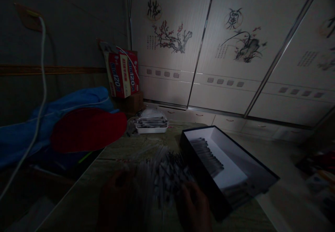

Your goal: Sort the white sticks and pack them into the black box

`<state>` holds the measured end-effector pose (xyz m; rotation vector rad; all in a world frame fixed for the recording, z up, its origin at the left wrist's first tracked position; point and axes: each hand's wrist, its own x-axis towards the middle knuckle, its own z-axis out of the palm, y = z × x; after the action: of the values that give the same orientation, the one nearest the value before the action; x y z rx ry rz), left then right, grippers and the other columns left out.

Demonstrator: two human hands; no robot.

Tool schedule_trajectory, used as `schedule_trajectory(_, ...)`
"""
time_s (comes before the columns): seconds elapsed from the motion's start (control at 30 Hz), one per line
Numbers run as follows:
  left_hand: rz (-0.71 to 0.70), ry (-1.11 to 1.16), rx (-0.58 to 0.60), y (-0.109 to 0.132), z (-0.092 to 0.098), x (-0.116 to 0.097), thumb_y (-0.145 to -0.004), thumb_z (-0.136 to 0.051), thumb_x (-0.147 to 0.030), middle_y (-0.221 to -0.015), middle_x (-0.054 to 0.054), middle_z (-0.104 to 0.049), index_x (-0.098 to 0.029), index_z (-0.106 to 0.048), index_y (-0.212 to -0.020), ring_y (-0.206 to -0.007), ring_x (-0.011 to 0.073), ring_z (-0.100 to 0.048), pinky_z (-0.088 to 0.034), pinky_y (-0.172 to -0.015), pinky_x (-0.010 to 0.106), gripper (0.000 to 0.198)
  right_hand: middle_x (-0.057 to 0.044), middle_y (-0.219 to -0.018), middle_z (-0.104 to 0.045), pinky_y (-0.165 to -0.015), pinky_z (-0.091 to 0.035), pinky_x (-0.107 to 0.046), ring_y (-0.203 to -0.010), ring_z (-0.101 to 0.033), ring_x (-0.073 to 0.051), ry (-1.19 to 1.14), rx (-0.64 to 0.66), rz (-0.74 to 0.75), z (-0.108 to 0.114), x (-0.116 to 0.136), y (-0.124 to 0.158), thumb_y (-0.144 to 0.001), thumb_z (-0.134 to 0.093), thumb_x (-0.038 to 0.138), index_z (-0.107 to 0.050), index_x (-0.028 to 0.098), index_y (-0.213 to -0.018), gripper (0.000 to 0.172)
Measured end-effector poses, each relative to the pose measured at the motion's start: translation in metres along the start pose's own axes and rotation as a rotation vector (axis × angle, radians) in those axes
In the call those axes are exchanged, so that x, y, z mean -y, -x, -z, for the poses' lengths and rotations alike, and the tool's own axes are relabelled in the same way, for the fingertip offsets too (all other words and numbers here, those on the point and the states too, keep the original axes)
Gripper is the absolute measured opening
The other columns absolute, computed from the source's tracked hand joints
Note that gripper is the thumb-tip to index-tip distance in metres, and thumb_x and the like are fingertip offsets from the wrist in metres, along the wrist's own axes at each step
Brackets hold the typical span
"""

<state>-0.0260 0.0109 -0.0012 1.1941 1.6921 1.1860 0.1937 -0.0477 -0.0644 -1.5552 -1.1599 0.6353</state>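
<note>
- I see a black rectangular cardboard box (200,176) with white lining
- a round red cloth (87,129) on blue crumpled fabric (52,124)
- cream wardrobe doors (170,38) patterned with black-ink, red-blossomed branches
- a red-and-white cardboard carton (121,73)

Room on the bench to the left, box walling off the right

The bench (78,193) gives a hand free passage left of the left hand (115,199) and forward as far as the white tray (151,129). The blurry bundle of sticks (164,179) stands between the left hand and the right hand (195,206). The black box (204,169) stands just beside the right hand and blocks sideways movement, though its open top lets a hand in from above. Past the bench's left edge, the red cloth (87,129) and blue cloth (52,120) crowd the way, and a white cable (42,85) hangs down across that side.
</note>
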Motion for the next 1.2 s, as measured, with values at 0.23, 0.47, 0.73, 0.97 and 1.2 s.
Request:
schedule_trajectory(0.23,-0.101,-0.383,0.114,-0.005,-0.01,0.011,-0.075,-0.051,-0.051,-0.086,0.004,-0.073,-0.02,-0.068,-0.084,-0.083,0.0236,-0.066,-0.047,-0.07,0.03,0.036,-0.006,-0.076,-0.071,-0.058,-0.048,-0.023,-0.068,-0.065,-0.019,0.011,-0.123,0.021,0.001,0.002,0.0,-0.082,-0.053,0.046,-0.068,0.017,-0.086,0.033)
schedule_trajectory(0.47,-0.138,-0.426,0.115,-0.005,-0.013,0.02,-0.078,-0.044,-0.046,-0.092,0.005,-0.072,-0.022,-0.067,-0.091,-0.087,0.0217,-0.065,-0.047,-0.075,0.029,0.036,-0.007,-0.083,-0.07,-0.062,-0.05,-0.024,-0.071,-0.065,-0.019,-0.081,-0.114,-0.008,0.004,0.004,-0.002,-0.085,-0.047,0.046,-0.064,0.016,-0.099,0.037)
schedule_trajectory(0.73,-0.17,-0.443,0.047,-0.006,-0.015,0.023,-0.079,-0.04,-0.046,-0.092,0.006,-0.072,-0.02,-0.068,-0.09,-0.086,0.023,-0.066,-0.047,-0.075,0.031,0.039,0.0,-0.062,-0.062,-0.049,-0.044,-0.021,-0.052,-0.057,-0.014,-0.235,-0.189,-0.039,0.003,0.037,0.01,-0.085,-0.049,0.05,-0.063,0.017,-0.089,0.036)
schedule_trajectory(0.97,-0.147,-0.407,0.017,-0.005,-0.014,0.02,-0.078,-0.046,-0.046,-0.086,0.005,-0.073,-0.02,-0.068,-0.087,-0.08,0.0219,-0.067,-0.049,-0.07,0.028,0.035,0.001,-0.065,-0.063,-0.05,-0.044,-0.021,-0.053,-0.057,-0.013,0.094,-0.215,0.171,0.092,0.078,-0.025,-0.088,-0.045,0.046,-0.06,0.02,-0.095,0.031)
schedule_trajectory(1.2,-0.219,-0.371,-0.002,-0.003,-0.013,0.021,-0.079,-0.045,-0.047,-0.077,0.002,-0.072,-0.021,-0.068,-0.079,-0.072,0.0201,-0.066,-0.048,-0.063,0.026,0.034,-0.003,-0.066,-0.069,-0.058,-0.045,-0.023,-0.061,-0.063,-0.017,0.625,0.355,0.258,0.136,0.041,-0.098,-0.061,-0.051,0.005,-0.065,0.019,-0.066,0.021)
